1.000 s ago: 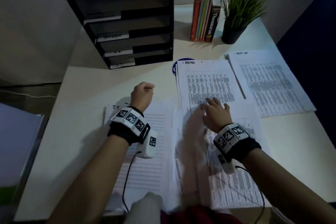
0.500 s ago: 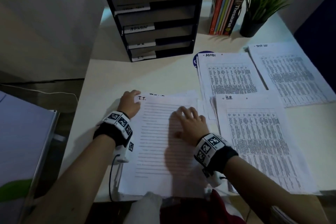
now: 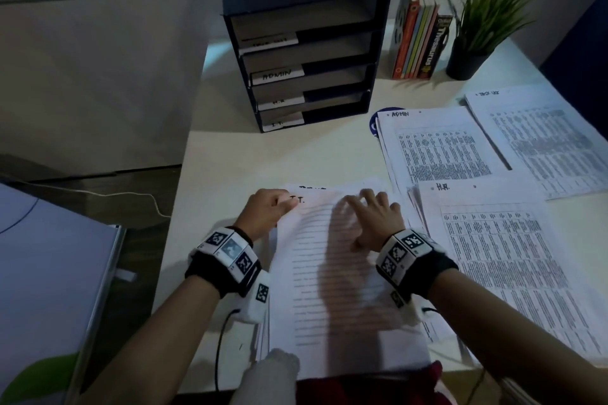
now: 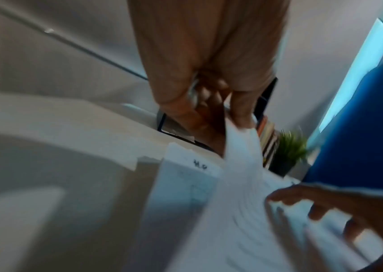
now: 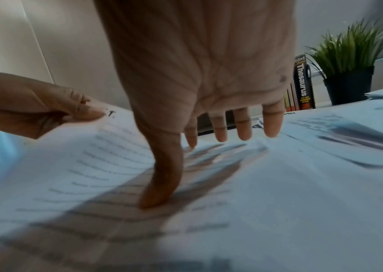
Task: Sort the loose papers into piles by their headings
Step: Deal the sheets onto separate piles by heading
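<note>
On the table (image 3: 230, 154), the loose stack (image 3: 345, 322) lies at the near edge, piles headed ADMIN (image 3: 437, 145) and H.R. (image 3: 493, 240) toward the right edge. The right hand (image 3: 371, 217) presses spread on the I.T. sheet (image 3: 316, 256); the left hand (image 3: 266, 210) pinches its far-left corner.

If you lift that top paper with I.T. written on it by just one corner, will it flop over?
Probably yes. The I.T. sheet is a single thin page and already curves up where the left hand pinches its corner. It likely weighs very little. It may also slide on the stack below, which could be why the right hand presses flat on it.
</note>
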### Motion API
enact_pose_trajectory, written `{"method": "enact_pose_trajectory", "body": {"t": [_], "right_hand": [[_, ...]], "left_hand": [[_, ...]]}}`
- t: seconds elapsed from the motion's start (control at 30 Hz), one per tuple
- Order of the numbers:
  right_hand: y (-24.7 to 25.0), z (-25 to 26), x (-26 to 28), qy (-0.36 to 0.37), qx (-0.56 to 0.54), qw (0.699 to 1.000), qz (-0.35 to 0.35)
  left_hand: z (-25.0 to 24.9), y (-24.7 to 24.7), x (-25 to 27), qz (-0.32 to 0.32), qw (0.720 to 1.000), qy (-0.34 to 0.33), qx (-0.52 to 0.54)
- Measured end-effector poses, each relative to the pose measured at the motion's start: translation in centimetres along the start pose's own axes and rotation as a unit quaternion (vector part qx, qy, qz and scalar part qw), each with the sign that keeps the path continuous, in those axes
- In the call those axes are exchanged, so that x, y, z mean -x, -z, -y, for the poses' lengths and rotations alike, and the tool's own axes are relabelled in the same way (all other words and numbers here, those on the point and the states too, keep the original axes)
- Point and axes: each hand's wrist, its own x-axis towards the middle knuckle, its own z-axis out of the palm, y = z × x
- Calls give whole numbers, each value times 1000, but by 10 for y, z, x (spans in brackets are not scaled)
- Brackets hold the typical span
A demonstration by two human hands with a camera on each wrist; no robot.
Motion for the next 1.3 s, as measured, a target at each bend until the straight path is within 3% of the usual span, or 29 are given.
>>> {"method": "enact_pose_trajectory", "body": {"t": [0.13,0.2,0.3,0.4,0.57,0.63,0.7,0.8,0.9,1.0,1.17,1.3], "right_hand": [[-12,11,-4,17,-146,989,-31],[-16,12,-5,-2,-274,960,-56],[-13,15,-4,-18,-447,893,-49],[-5,23,-1,-12,-554,832,-34],[-1,29,-3,-9,-579,815,-24],[0,28,-2,-9,-611,791,-23],[0,28,2,-10,-640,768,-27],[-11,23,3,-34,-645,762,-47],[-16,21,4,-47,-670,739,-49],[-14,25,1,-41,-671,737,-72],[-15,33,-8,-19,-632,765,-120],[-14,33,-10,-13,-608,785,-120]], "left_hand": [[-13,0,12,137,984,72,85],[-14,2,16,194,968,88,129],[-12,5,17,238,949,98,184],[-15,-1,14,214,958,85,171],[-16,-8,12,180,967,65,169],[-14,-10,10,135,975,74,162],[-7,-13,6,48,988,79,124],[4,-16,5,-61,990,84,91],[9,-19,9,-104,986,65,108],[10,-25,11,-133,990,35,19],[13,-33,16,-84,984,13,-157],[12,-37,23,-53,972,40,-224]]}}
